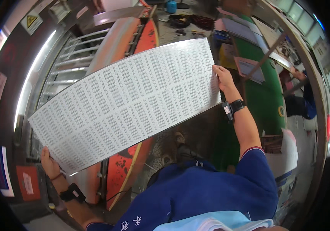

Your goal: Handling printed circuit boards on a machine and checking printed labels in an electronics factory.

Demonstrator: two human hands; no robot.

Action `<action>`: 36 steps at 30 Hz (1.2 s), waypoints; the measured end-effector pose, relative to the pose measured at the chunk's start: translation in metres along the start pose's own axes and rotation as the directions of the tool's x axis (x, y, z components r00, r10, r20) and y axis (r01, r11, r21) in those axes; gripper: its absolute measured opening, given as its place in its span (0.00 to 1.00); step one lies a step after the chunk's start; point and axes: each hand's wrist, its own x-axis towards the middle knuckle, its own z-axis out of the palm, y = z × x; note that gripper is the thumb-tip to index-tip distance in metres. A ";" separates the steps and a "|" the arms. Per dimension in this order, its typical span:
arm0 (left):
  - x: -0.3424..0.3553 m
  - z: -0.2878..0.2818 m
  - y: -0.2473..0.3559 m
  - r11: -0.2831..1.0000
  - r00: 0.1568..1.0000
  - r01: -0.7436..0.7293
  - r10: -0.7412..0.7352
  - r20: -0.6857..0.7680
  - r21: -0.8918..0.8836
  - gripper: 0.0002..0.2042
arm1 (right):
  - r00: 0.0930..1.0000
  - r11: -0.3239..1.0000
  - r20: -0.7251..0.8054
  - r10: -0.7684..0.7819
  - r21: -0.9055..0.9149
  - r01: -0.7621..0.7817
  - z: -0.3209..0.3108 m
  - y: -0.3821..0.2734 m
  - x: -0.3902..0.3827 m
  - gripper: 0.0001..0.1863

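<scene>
A long white panel [130, 104], covered in rows of small dark printed marks, stretches between my two hands in mid-air. It tilts, with its right end farther away than its left. My left hand [50, 163] grips the near-left corner, thumb on the printed face and the other fingers hidden beneath. At the opposite end my right hand [223, 78] pinches the right edge, thumb on top. Both wrists carry black strapped devices. Under the panel lies part of a machine with metal rollers [70, 65] and an orange-red side rail [128, 169].
To the left stands a dark machine housing [9, 77] with a bright light strip and warning labels. On the right, a green-topped bench [263, 104] bears stacked sheets [249, 69] and a roll of tape [281, 111]. Another person's hand [298, 74] shows beyond a frame post [307, 50].
</scene>
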 end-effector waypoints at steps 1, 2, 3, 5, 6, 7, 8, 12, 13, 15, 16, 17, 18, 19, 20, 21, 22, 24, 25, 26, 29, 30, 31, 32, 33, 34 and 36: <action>0.010 -0.008 -0.005 1.000 0.999 -0.005 0.006 -0.043 0.021 0.11 | 0.999 1.000 -0.043 -0.011 0.002 0.012 -0.002 0.004 -0.012 0.10; 0.021 -0.014 -0.010 1.000 1.000 -0.010 0.010 -0.011 0.008 0.11 | 0.999 0.999 -0.034 -0.040 0.008 0.041 -0.005 0.006 -0.025 0.10; 0.025 -0.022 -0.016 0.998 0.998 -0.062 0.062 -0.014 0.001 0.11 | 0.996 0.996 -0.034 -0.079 0.027 0.080 -0.001 0.011 -0.025 0.10; 0.039 -0.030 -0.023 0.999 0.999 -0.031 0.031 -0.006 -0.028 0.10 | 0.991 0.994 -0.092 -0.102 0.036 0.106 -0.008 0.016 -0.046 0.11; 0.045 -0.032 -0.026 0.998 0.999 -0.043 0.044 0.022 -0.035 0.10 | 0.988 0.991 -0.097 -0.124 0.036 0.128 -0.010 0.016 -0.052 0.11; 0.048 -0.032 -0.028 0.997 0.998 -0.054 0.056 0.035 -0.046 0.10 | 0.989 0.992 -0.100 -0.111 0.046 0.116 -0.014 0.018 -0.060 0.11; 0.052 -0.031 -0.029 0.995 0.992 -0.067 0.075 0.103 -0.078 0.10 | 0.989 0.991 -0.097 -0.112 0.062 0.118 -0.019 0.018 -0.068 0.11; 0.063 -0.024 -0.029 0.996 0.991 -0.073 0.077 0.106 -0.043 0.11 | 0.963 0.976 -0.171 -0.210 0.020 0.216 -0.028 0.022 -0.102 0.10; 0.068 -0.022 -0.030 0.994 0.989 -0.089 0.095 0.109 -0.058 0.11 | 0.957 0.974 -0.195 -0.215 0.025 0.224 -0.030 0.023 -0.110 0.10; 0.077 -0.021 -0.032 0.993 0.984 -0.095 0.103 0.142 -0.067 0.11 | 0.945 0.946 -0.173 -0.277 0.122 0.299 -0.034 0.027 -0.135 0.11; 0.084 -0.021 -0.034 0.994 0.980 -0.088 0.099 0.174 -0.069 0.11 | 0.941 0.941 -0.171 -0.292 0.122 0.315 -0.036 0.029 -0.149 0.11; 0.088 -0.023 -0.035 0.994 0.982 -0.081 0.092 0.167 -0.072 0.11 | 0.935 0.940 -0.192 -0.297 0.114 0.322 -0.036 0.028 -0.158 0.12; 0.094 -0.024 -0.037 0.994 0.975 -0.078 0.091 0.205 -0.071 0.11 | 0.927 0.937 -0.217 -0.307 0.102 0.334 -0.036 0.029 -0.169 0.12; 0.101 -0.023 -0.038 0.995 0.973 -0.072 0.086 0.213 -0.073 0.11 | 0.929 0.943 -0.231 -0.289 0.096 0.318 -0.034 0.030 -0.180 0.12; 0.107 -0.023 -0.038 0.992 0.948 -0.077 0.104 0.301 -0.100 0.10 | 0.920 0.936 -0.244 -0.306 0.099 0.338 -0.032 0.031 -0.189 0.12; 0.114 -0.022 -0.038 0.995 0.970 -0.063 0.081 0.230 -0.082 0.10 | 0.904 0.927 -0.276 -0.325 0.096 0.362 -0.030 0.029 -0.197 0.12; 0.121 -0.021 -0.036 0.995 0.957 -0.047 0.071 0.281 -0.091 0.10 | 0.908 0.927 -0.264 -0.326 0.098 0.362 -0.027 0.029 -0.205 0.12; 0.135 -0.016 -0.028 0.995 0.939 -0.052 0.077 0.336 -0.084 0.10 | 0.882 0.916 -0.325 -0.341 0.094 0.390 -0.019 0.032 -0.217 0.13; 0.141 -0.015 -0.029 0.995 0.940 -0.051 0.076 0.333 -0.085 0.10 | 0.885 0.923 -0.336 -0.321 0.098 0.372 -0.016 0.034 -0.227 0.13; 0.147 -0.012 -0.027 0.995 0.936 -0.039 0.069 0.344 -0.094 0.09 | 0.879 0.924 -0.360 -0.313 0.097 0.369 -0.015 0.036 -0.234 0.13; 0.162 -0.009 -0.021 0.994 0.916 -0.014 0.055 0.398 -0.104 0.09 | 0.862 0.922 -0.396 -0.316 0.088 0.378 -0.014 0.042 -0.250 0.13; 0.166 -0.009 -0.020 0.995 0.928 -0.046 0.075 0.365 -0.086 0.09 | 0.848 0.913 -0.408 -0.337 0.077 0.400 -0.012 0.046 -0.258 0.13; 0.169 -0.008 -0.015 0.993 0.924 -0.081 0.106 0.368 -0.083 0.09 | 0.857 0.915 -0.399 -0.325 0.095 0.392 -0.010 0.046 -0.257 0.13; 0.173 -0.007 -0.014 0.989 0.896 -0.108 0.141 0.422 -0.100 0.09 | 0.847 0.913 -0.417 -0.329 0.088 0.397 -0.008 0.049 -0.264 0.13; 0.177 -0.005 -0.011 0.992 0.879 -0.090 0.121 0.462 -0.090 0.09 | 0.830 0.909 -0.449 -0.331 0.085 0.409 -0.006 0.051 -0.270 0.13; 0.181 -0.002 -0.010 0.993 0.879 -0.079 0.109 0.464 -0.083 0.09 | 0.826 0.907 -0.448 -0.342 0.072 0.415 -0.005 0.051 -0.276 0.13; 0.188 0.003 -0.006 0.996 0.882 -0.013 0.055 0.467 -0.092 0.08 | 0.796 0.886 -0.486 -0.360 0.090 0.455 0.001 0.054 -0.292 0.13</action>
